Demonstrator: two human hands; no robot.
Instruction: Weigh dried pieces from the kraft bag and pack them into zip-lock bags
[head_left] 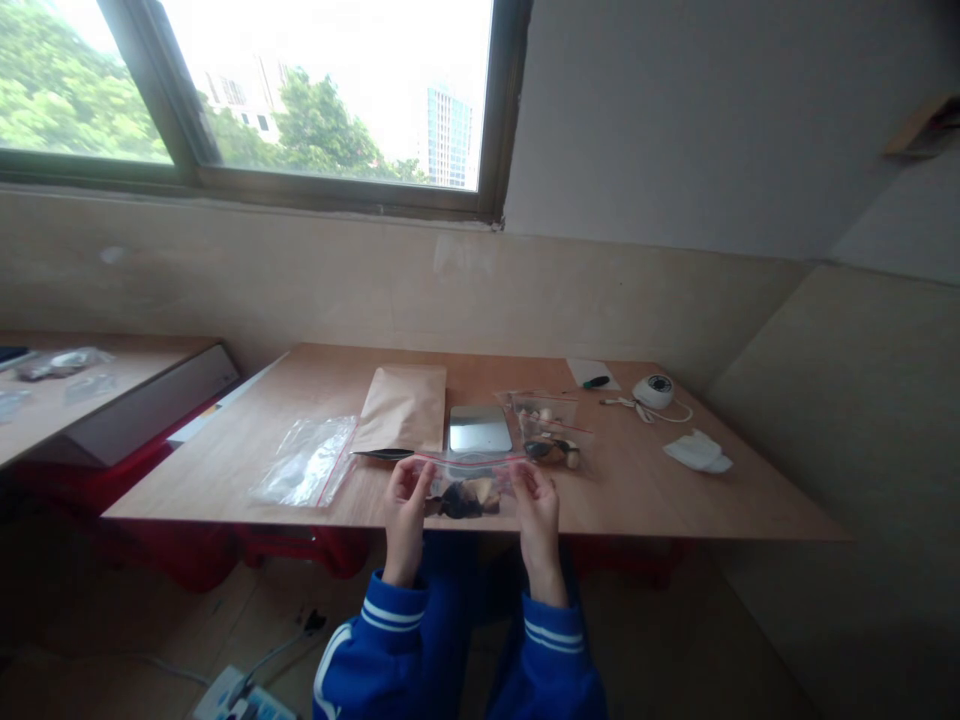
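- The small zip bag (466, 488) is at the near edge of the table (675, 490), in front of the person, with dark and pale pieces inside. Its red-lined top strip runs from one hand to the other.
- The left hand (406, 508) pinches the left end of the top strip between thumb and fingers; the right hand (536, 505) pinches the right end in the same way. Both hands are closed narrowly on the bag.
- To close such a strip well, I judge it is best to keep it flat and stretched, and to press along it from one end to the other, so that no gap stays open. The pieces should stay low, away from the strip.
- Just behind it lies a flat grey plate (480, 429), and beside that a second filled bag (550, 430).
- A brown paper pouch (401, 410) lies to the left of the plate, and an empty clear bag (307, 462) further left.
- Well apart on the right are a white round device (654, 391) with its cord and a white cloth (698, 452).
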